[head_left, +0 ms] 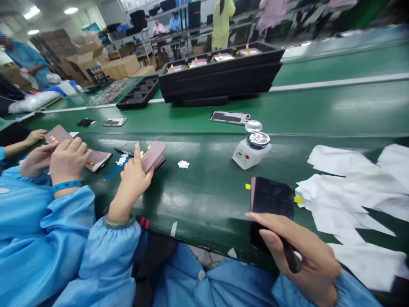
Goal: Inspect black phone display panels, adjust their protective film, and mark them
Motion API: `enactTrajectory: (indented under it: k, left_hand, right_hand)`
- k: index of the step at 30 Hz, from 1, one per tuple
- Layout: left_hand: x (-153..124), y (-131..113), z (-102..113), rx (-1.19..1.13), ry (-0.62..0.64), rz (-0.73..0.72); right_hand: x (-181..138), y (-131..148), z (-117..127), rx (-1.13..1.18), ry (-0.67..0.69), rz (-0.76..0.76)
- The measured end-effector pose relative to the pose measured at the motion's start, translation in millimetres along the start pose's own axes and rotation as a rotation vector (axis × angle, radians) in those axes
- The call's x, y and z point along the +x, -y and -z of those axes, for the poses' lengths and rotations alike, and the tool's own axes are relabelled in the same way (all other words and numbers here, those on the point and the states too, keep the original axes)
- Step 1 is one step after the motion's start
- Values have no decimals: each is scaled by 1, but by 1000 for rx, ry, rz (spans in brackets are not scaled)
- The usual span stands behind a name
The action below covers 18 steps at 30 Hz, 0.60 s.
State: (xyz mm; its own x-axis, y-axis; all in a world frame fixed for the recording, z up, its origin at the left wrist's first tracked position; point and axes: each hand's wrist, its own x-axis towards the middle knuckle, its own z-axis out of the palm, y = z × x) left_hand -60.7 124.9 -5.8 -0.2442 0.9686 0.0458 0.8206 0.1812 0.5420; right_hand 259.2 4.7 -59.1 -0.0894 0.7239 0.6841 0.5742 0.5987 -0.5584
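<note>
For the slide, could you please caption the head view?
Right hand holds a pen on a phone beside white wipes on a green bench.

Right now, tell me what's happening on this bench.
The person's right hand grips a dark pen-like tool at the near edge of a dark phone panel lying on the green belt. Their left hand holds a maroon panel tilted up off the belt. Beside them, a co-worker's hands work on a second maroon panel. White wipes lie to the right, a white dispenser behind.
</note>
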Motion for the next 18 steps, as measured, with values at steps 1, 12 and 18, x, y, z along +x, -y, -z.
enactTrajectory:
  k: [1, 12, 18]
  left_hand:
    - [8, 7, -1, 101, -11, -8]
    - [8, 33, -15, 428, -97, -68]
    - [4, 48, -13, 388, -143, -102]
  right_hand:
    - [0, 0, 0, -14, -3, -16]
    - [-7, -17, 20, -101, -30, -318]
    - [-22, -27, 19, -149, 28, -349]
